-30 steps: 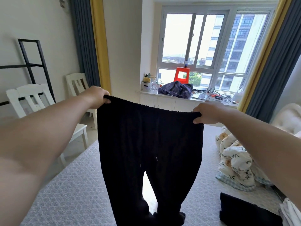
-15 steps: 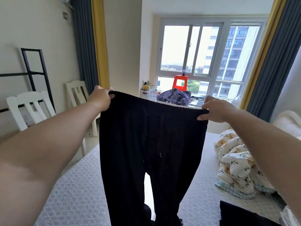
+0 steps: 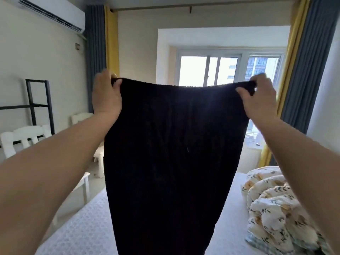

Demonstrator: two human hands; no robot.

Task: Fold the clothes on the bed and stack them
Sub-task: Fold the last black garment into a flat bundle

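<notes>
I hold the black pants [image 3: 173, 162] up in front of me, over the bed [image 3: 86, 229]. My left hand [image 3: 105, 94] pinches one end of the waistband and my right hand [image 3: 257, 98] pinches the other. A flowery blanket [image 3: 272, 208] lies on the right. Far off is the window [image 3: 207, 70].

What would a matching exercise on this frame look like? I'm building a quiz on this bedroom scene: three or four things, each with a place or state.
Things:
1. black trousers
2. floral quilt
3. air conditioner
4. white chair

Places or states:
A. mounted high on the left wall
B. bunched up on the bed's right side
C. held up by the waistband in both hands
D. standing left of the bed

Pairs: 1-C, 2-B, 3-A, 4-D
</notes>
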